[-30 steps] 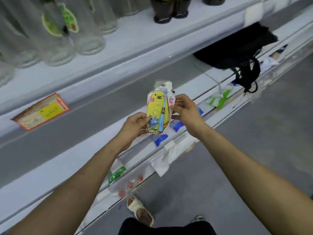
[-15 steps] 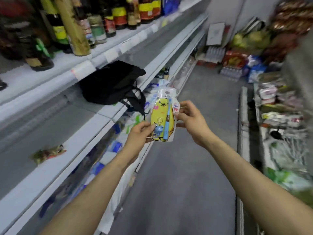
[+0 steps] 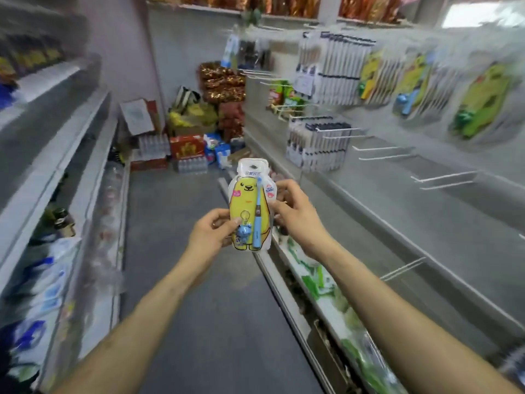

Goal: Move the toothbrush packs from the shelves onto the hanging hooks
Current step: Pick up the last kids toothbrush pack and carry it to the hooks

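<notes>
Pack (image 3: 251, 211) upright at centre, pinched at its edges by left grip (image 3: 211, 233) at 8 o'clock and right grip (image 3: 295, 214) at 3 o'clock. Bare hooks (image 3: 380, 148) at 2 o'clock. Risk: hang hole (image 3: 253, 167) misses the prong and the pack drops.

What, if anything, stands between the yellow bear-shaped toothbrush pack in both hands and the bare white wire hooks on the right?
Nothing visible: only open air lies between the yellow bear-shaped toothbrush pack, held by left hand and right hand, and the bare white wire hooks.
</notes>
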